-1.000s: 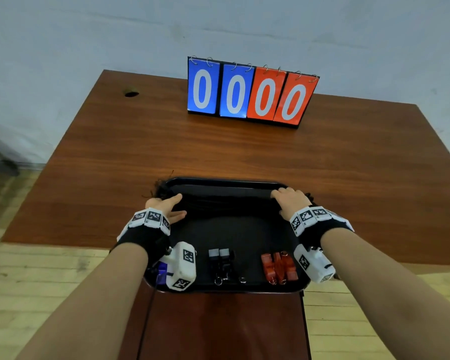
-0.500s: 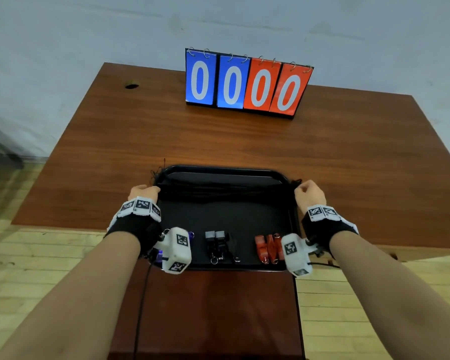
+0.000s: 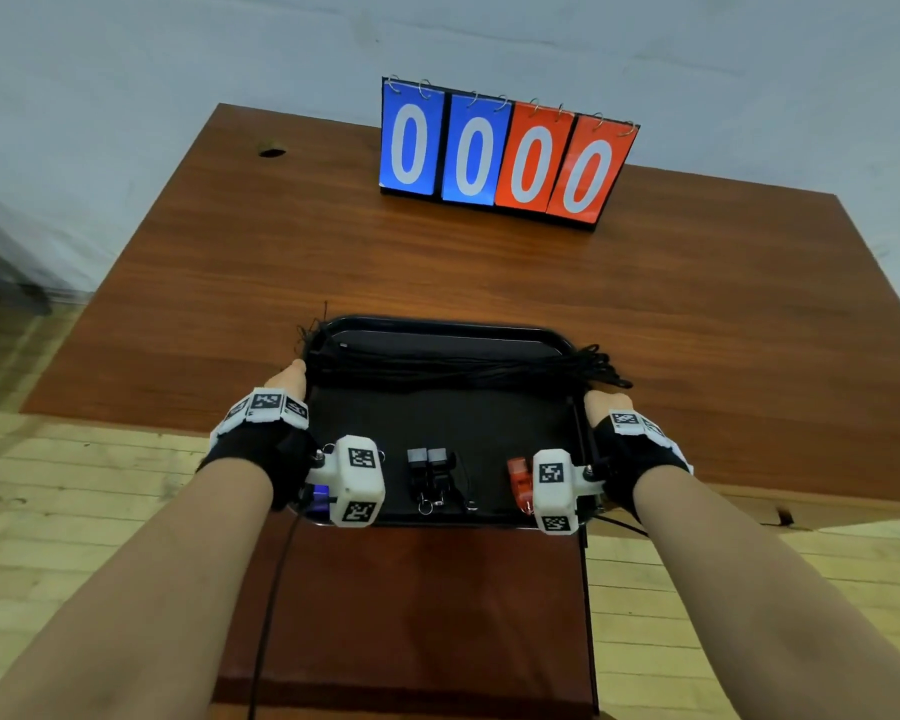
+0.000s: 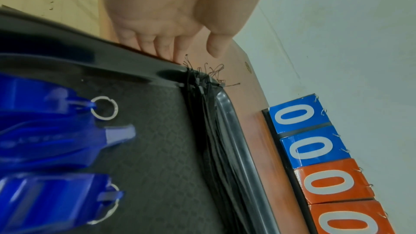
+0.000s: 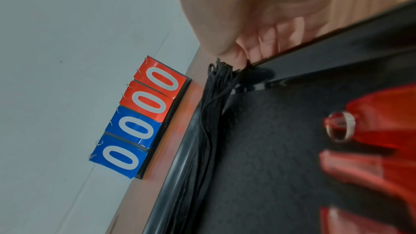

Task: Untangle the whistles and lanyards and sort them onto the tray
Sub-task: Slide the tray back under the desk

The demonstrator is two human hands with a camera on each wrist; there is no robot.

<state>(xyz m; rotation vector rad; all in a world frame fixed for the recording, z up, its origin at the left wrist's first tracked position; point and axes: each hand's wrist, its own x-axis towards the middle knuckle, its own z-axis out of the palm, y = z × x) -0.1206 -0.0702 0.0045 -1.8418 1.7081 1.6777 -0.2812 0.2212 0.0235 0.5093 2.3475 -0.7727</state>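
Note:
A black tray (image 3: 437,327) lies on the near part of the table. A bundle of black lanyards (image 3: 463,368) is stretched across its far side, its right end hanging over the rim. Blue whistles (image 4: 45,131), black whistles (image 3: 430,470) and red whistles (image 5: 371,122) lie in separate groups along the near side. My left hand (image 4: 191,49) has straight fingers against the tray's left rim, beside the frayed cord ends. My right hand (image 5: 243,54) pinches the right end of the lanyards (image 5: 213,104) with thumb and curled fingers at the right rim.
A flip scoreboard (image 3: 505,153) reading 0000 stands at the back of the brown wooden table (image 3: 333,252). A small hole (image 3: 271,150) is at the far left. A black cable (image 3: 276,589) hangs below the table's near edge. Wood floor lies on both sides.
Both hands have moved outward from inside the tray to its left and right rims, drawing the lanyard bundle straight across the far side. The left hand has let go of the cords.

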